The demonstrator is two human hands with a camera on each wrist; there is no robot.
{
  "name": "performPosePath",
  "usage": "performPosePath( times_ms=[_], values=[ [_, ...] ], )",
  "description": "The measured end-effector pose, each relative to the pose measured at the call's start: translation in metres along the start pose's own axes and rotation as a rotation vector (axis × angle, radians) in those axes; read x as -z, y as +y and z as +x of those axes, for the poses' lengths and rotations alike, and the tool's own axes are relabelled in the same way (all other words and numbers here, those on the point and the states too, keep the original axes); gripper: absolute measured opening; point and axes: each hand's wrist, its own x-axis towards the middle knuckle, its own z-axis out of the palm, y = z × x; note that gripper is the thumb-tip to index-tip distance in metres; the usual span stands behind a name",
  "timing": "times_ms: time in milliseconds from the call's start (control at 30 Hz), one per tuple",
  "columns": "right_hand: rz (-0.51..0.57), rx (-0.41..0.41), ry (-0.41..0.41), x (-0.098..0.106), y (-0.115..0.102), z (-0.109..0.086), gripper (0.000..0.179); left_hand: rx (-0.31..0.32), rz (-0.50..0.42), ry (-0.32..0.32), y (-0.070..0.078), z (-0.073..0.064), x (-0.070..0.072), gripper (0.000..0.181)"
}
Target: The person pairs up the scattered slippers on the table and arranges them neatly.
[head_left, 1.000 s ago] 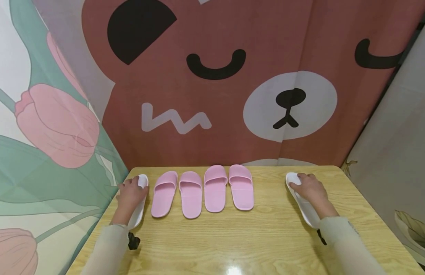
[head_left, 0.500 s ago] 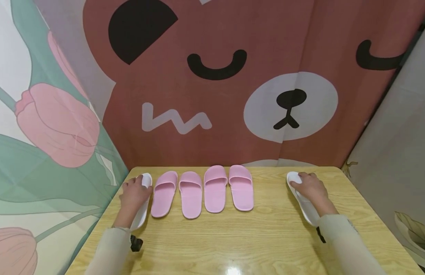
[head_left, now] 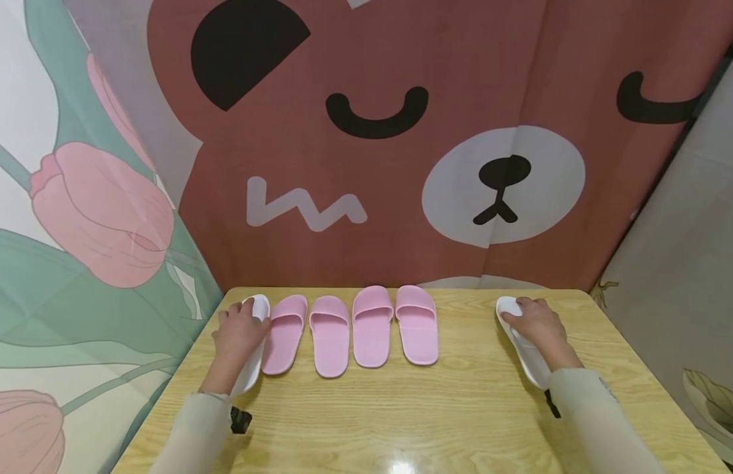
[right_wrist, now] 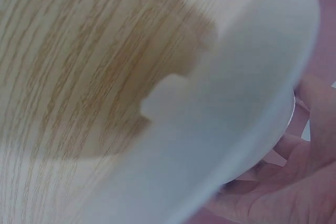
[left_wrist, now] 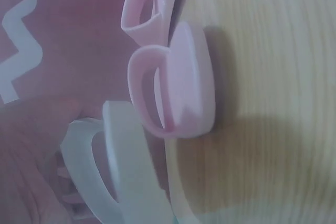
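Observation:
My left hand (head_left: 240, 332) grips a white slipper (head_left: 251, 374) by its strap end at the left of the table. In the left wrist view this white slipper (left_wrist: 134, 166) lies close beside a pink slipper (left_wrist: 189, 80). The head view has the leftmost pink slipper (head_left: 281, 345) right against my left thumb; whether they touch I cannot tell. At the right of the table, my right hand (head_left: 539, 326) holds a second white slipper (head_left: 527, 359) by its strap end. Its sole side fills much of the right wrist view, with fingers (right_wrist: 286, 145) behind the strap.
Several pink slippers (head_left: 330, 349) stand in a row along the back of the wooden table (head_left: 390, 415). A bear-print curtain (head_left: 396, 210) hangs right behind it. Bare wood lies between the row and the right-hand slipper. A flowered curtain (head_left: 105, 217) borders the left.
My left hand has moved right with its white slipper, closer to the pink row. The right hand and its slipper have hardly shifted. The pink slippers stay put.

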Motion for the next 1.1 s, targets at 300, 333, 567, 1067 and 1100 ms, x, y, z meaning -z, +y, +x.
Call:
performPosePath(
  times_ms=[300,333,567,1067,1100],
  values=[
    [0.006,0.007,0.013,0.000,0.001,0.005,0.083,-0.010,-0.011,0.012,0.019,-0.003,-0.002,0.068],
    [0.006,0.010,0.016,0.000,0.001,0.005,0.083,-0.012,-0.010,0.011,0.021,-0.003,-0.002,0.068],
    [0.010,0.005,0.019,0.001,0.001,0.007,0.083,-0.028,-0.016,0.005,0.035,-0.003,-0.007,0.071],
    [0.046,-0.007,0.015,0.003,-0.003,0.010,0.083,-0.046,-0.043,0.004,0.068,-0.010,-0.011,0.070],
    [0.047,-0.006,0.013,0.003,-0.003,0.010,0.084,-0.047,-0.046,0.004,0.070,-0.010,-0.011,0.071]
  ],
)
